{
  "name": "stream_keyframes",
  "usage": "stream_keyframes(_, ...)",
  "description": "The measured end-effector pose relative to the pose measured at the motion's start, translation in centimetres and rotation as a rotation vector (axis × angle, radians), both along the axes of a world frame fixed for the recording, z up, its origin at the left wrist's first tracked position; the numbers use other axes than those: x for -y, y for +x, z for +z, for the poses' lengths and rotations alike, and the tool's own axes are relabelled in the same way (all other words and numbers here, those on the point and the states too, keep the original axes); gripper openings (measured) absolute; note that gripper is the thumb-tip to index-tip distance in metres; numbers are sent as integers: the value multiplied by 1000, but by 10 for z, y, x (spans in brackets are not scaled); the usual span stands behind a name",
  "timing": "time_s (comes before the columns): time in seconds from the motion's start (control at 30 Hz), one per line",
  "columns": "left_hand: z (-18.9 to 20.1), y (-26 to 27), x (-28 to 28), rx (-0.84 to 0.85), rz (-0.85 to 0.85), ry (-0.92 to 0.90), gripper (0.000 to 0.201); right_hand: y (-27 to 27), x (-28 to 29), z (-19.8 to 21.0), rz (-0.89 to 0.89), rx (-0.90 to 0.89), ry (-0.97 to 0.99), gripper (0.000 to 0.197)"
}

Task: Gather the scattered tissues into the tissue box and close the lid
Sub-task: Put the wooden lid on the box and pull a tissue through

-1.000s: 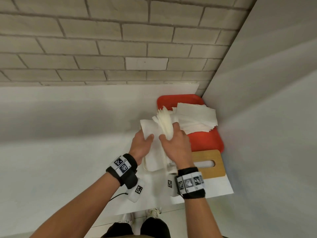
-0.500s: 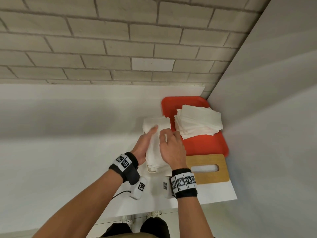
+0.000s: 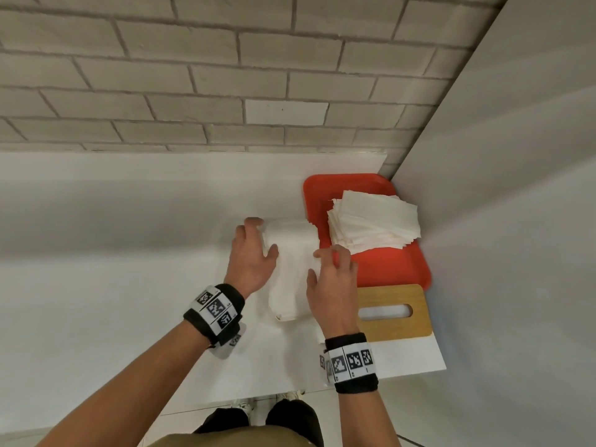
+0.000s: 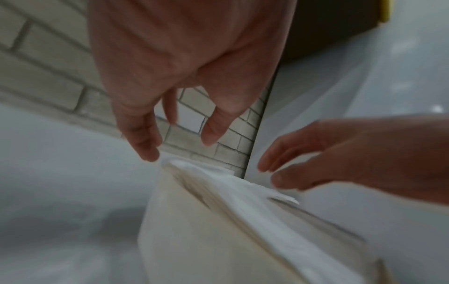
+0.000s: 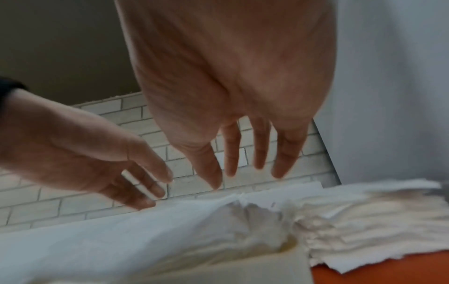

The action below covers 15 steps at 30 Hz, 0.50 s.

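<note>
Tissues (image 3: 292, 253) you held bunched a second ago now sit in the box (image 3: 283, 316) on the desk, your left hand (image 3: 253, 256) and right hand (image 3: 332, 285) spread empty above them, while the stack (image 3: 374, 221) and lid (image 3: 393, 312) wait.

A bare test or recording corner indoors, not a lived-in room. A pale brick wall (image 3: 193, 75) is running behind a plain white table (image 3: 96, 285), and a blank white panel (image 3: 516, 188) is closing off the table's right edge. Coded marker bands (image 3: 216, 309) are sitting on both wrists, pointing to a data-collection setup.
</note>
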<state>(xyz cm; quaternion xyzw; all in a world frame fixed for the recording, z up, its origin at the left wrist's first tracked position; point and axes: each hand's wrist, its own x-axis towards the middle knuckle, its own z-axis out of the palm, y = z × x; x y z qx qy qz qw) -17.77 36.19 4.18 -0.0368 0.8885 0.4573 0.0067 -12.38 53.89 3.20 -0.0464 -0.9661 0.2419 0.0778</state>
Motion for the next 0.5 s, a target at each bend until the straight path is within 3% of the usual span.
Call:
stream_keyframes(0.07, 1, -13, -3, -151, -128, -167, 31, 2, 0, 5, 67, -63, 39, 39)
stream_keyframes(0.17, -10, -30, -23, -164, -510, -355, 29, 9, 12, -5, 245, 144, 103, 38)
stream_keyframes(0.23, -20, -36, -33, -46, -684, -526, 40, 13, 16, -15, 297, 273, 182, 44)
stream_keyframes(0.3, -24, -42, -35, 40, -733, -663, 51, 12, 11, -15, 321, 336, 193, 54)
stream_keyframes(0.4, -15, -50, -34, 214, -852, -759, 80, 8, 2, -12, 389, 410, 232, 71)
stream_keyframes(0.5, -9, -57, -44, 335, -955, -865, 106, -5, -1, -16, 459, 458, 314, 71)
